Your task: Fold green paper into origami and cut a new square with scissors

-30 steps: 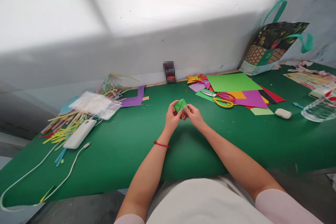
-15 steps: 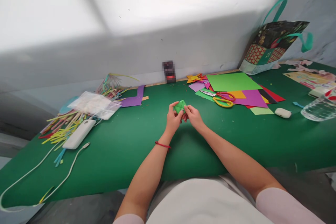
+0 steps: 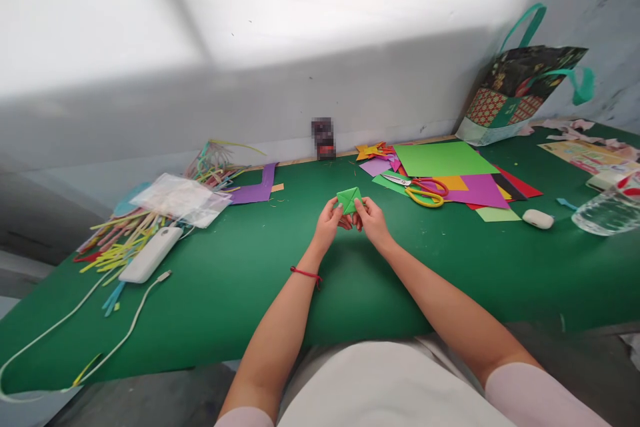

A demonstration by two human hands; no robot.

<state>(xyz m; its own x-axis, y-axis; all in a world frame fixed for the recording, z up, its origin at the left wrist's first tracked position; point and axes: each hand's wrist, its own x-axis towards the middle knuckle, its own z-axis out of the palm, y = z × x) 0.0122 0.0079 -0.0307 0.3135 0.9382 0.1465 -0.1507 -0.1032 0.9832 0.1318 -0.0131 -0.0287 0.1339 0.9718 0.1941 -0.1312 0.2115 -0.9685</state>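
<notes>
A small folded square of green paper point(image 3: 349, 200) with diagonal crease lines is held up above the table, between both hands. My left hand point(image 3: 329, 219) pinches its left and lower edge with the thumb in front. On the opposite side my right hand point(image 3: 371, 220) grips it, thumb pressed on its face. The fingers behind and under the paper are partly hidden. Scissors point(image 3: 425, 191) with one red and one yellow handle lie beyond my right hand, their blades apart, on coloured sheets.
Green point(image 3: 445, 159) and purple paper point(image 3: 483, 189) lie at the back right, near an earbud case point(image 3: 538, 218), a clear bottle point(image 3: 607, 210) and a patterned bag point(image 3: 515, 93). Leftward are paper strips point(image 3: 117, 243), a plastic bag point(image 3: 177, 200), a white power bank point(image 3: 151, 255) and its cable point(image 3: 135, 320).
The green folded paper has turned in my hands, from standing on a corner to lying nearly square. My right hand's grip has shifted along its right side.
</notes>
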